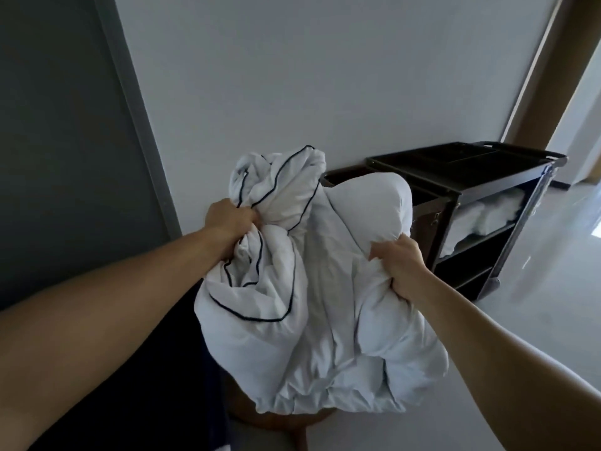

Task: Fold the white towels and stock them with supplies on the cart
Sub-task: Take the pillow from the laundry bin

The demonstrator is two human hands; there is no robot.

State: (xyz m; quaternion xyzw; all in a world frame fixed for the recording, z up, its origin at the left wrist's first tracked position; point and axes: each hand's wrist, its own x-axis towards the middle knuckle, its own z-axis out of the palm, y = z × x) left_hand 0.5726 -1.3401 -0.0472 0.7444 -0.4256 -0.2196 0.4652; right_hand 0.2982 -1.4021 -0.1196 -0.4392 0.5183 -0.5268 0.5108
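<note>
Both hands, left (pixel 232 219) and right (pixel 401 260), have a tight grip on the bundled white linen (pixel 312 288), keeping it gathered near the cart (pixel 471 177).

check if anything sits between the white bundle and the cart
Nothing visible does. The left hand and right hand grip the white bundle, and the cart stands beyond it against the wall.

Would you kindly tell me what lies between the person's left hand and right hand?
In the head view, bunched white linen with dark piping fills the stretch between the left hand and the right hand; both grip it.
</note>
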